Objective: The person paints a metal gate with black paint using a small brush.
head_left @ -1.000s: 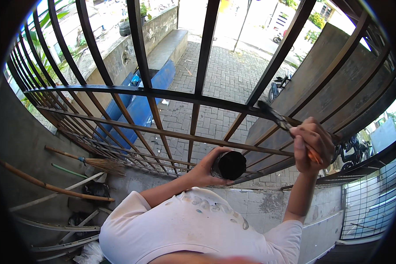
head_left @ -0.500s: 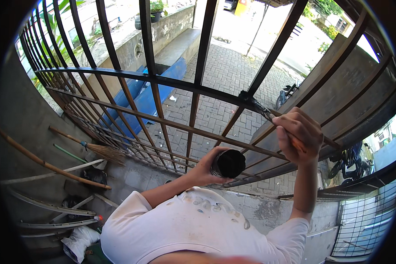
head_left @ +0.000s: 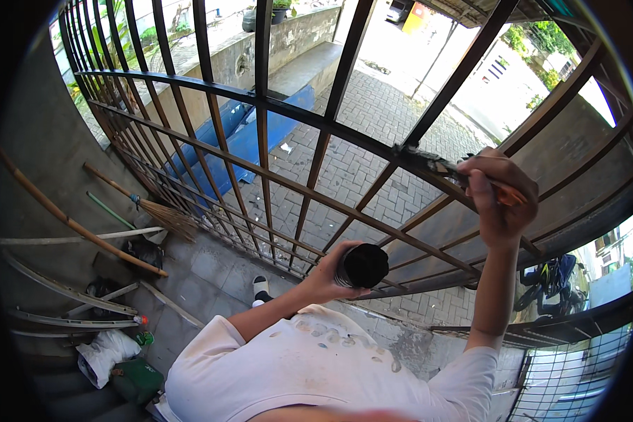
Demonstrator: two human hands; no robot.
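My right hand [head_left: 503,193] is raised at the right, closed round the orange handle of a paintbrush [head_left: 436,166]. The dark, paint-covered bristles lie at the upper horizontal rail [head_left: 295,112] of a barred metal gate, close to where an upright bar crosses it. Blur hides the exact contact. That rail looks black, while the lower rail [head_left: 288,183] is brown. In front of my chest, my left hand [head_left: 323,273] grips a round paint can [head_left: 365,266], tilted so its black inside shows. The can is well below the brush.
At the left, a straw broom [head_left: 165,214], poles and a white sack [head_left: 109,352] lie by the wall. Beyond the bars are a blue panel [head_left: 260,141] and brick paving [head_left: 387,98]. A motorbike [head_left: 552,281] stands at the right. A slippered foot [head_left: 261,288] shows below the gate.
The view has shifted, so the gate sits slightly further right and higher. My right hand has risen, and the brush lies flatter along the rail. My left hand keeps the can at chest height.
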